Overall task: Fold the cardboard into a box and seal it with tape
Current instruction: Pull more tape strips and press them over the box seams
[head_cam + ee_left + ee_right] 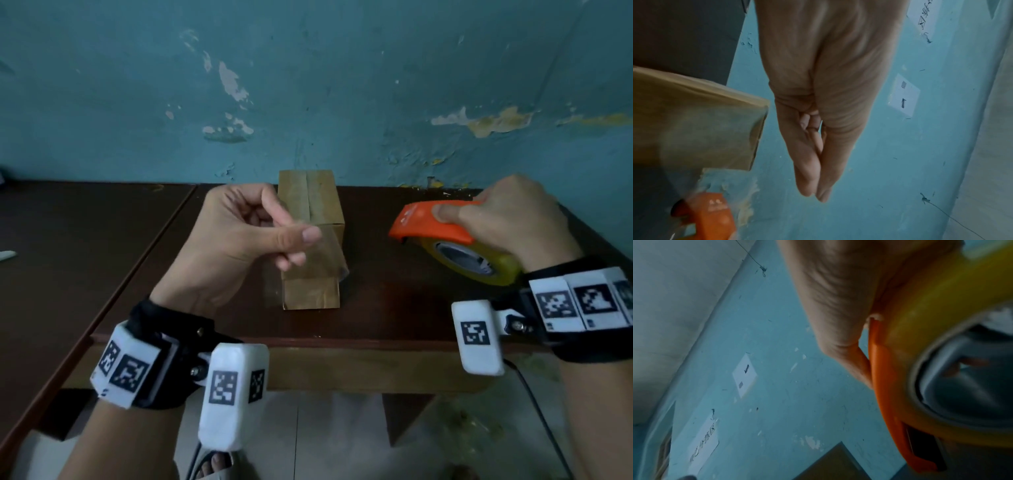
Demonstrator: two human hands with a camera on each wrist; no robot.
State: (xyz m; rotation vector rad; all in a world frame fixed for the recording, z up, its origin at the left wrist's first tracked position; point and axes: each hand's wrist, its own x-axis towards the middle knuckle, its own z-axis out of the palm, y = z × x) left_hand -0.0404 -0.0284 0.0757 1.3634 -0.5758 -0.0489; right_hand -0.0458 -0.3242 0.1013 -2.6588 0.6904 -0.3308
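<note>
A folded cardboard box [322, 205] lies lengthwise on the dark wooden table [394, 308], with its top seam taped. A loose strip of clear tape [325, 260] hangs over the box's near end. My left hand [294, 240] is just left of that end, thumb and fingertips pinched on the strip's edge. The left wrist view shows the box [694, 113] beside my pinched left hand [816, 193]. My right hand [455, 212] grips an orange tape dispenser [421, 222] with a yellowish roll [500, 270], held above the table to the right of the box. The right wrist view shows the dispenser [885, 386] close up.
A teal wall with peeling paint stands right behind the box. A second dark table [68, 257] adjoins on the left, with a small white object [7, 255] at its edge. The table's front edge runs just below my wrists.
</note>
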